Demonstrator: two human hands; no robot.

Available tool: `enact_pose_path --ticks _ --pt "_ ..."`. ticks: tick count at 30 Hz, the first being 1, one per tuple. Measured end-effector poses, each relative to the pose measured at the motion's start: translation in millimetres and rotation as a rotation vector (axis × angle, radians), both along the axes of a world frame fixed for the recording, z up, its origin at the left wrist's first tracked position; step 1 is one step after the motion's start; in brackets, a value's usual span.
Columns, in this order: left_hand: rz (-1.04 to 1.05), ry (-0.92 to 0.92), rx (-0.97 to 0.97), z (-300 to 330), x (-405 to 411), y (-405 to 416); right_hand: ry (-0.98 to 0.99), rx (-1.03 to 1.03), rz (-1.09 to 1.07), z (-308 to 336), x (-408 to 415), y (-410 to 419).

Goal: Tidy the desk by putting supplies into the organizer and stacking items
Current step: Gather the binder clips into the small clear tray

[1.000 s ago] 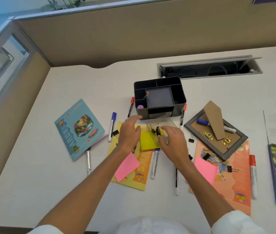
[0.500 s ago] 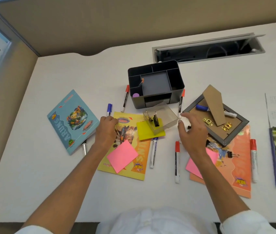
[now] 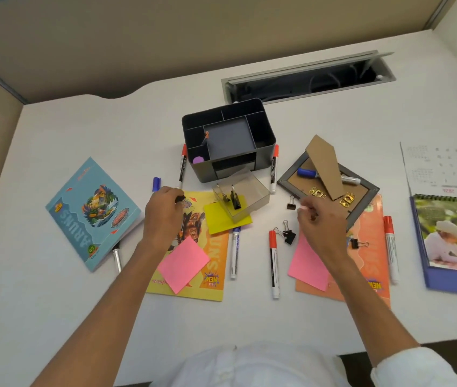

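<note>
1. The left hand (image 3: 163, 212) is curled, fingertips pinching a small dark object, unclear what, on the yellow booklet (image 3: 213, 277).
2. The right hand (image 3: 321, 227) has its fingers bunched; contents not discernible.
3. Between both hands sits the clear plastic drawer (image 3: 245, 195) with black binder clips (image 3: 235, 201), tilted on a yellow sticky pad (image 3: 219, 222), below the black compartmented organizer (image 3: 228, 141).

desk with scattered supplies, both hands low over it.
left hand (image 3: 163, 212) pinches a small dark item at 9 o'clock of the clear box (image 3: 245, 195); right hand (image 3: 321, 227) hovers at 3 o'clock, organizer (image 3: 228, 141) at 12 o'clock.
</note>
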State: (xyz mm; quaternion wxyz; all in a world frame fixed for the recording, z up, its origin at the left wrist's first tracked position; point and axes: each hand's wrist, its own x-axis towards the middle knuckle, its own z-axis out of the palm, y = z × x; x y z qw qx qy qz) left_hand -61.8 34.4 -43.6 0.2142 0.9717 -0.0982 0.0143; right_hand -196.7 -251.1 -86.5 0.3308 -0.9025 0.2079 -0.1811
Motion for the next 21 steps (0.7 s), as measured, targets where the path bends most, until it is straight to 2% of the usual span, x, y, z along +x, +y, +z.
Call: enact_pose_path --ticks 5,10,16,21 --pt "0.044 -0.017 -0.264 15.6 -4.4 -29.2 0.135 -0.235 0.023 -4.8 4.9 5.4" --pt "0.007 0.068 -0.382 13.9 -14.8 -53.7 0.226 -0.288 0.046 -5.6 5.1 11.9" --pt "-0.074 0.119 -0.363 6.7 -26.3 -66.0 0.243 -0.318 0.065 -2.8 5.8 18.6" --pt "-0.244 -0.005 -0.279 -0.1 -59.5 -80.3 0.239 -0.322 0.1 -3.8 8.5 16.5"
